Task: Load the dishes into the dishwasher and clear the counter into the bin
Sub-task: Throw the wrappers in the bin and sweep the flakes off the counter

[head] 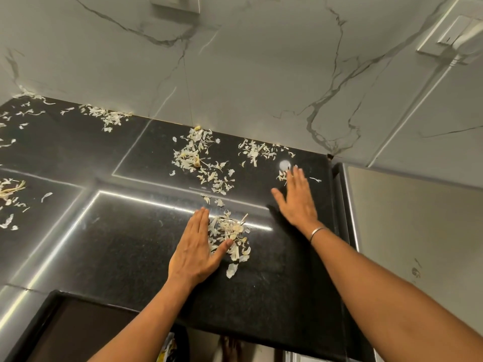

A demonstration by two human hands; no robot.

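One wide black counter [125, 270], and it's littered with scraps. This is the clearing step, no dishes in sight. Left hand [194, 252] lies flat, fingers pressed together, thumb out, its edge against a tight pile [231, 233]. Right hand [296, 202] reaches far right, fingers straight and close, tips on a small clump [283, 176]. More peels [198, 158] lie scattered by the wall [261, 74]. Next, I'd say: sweep the clumps into one heap, then scoop it. The bin isn't visible.
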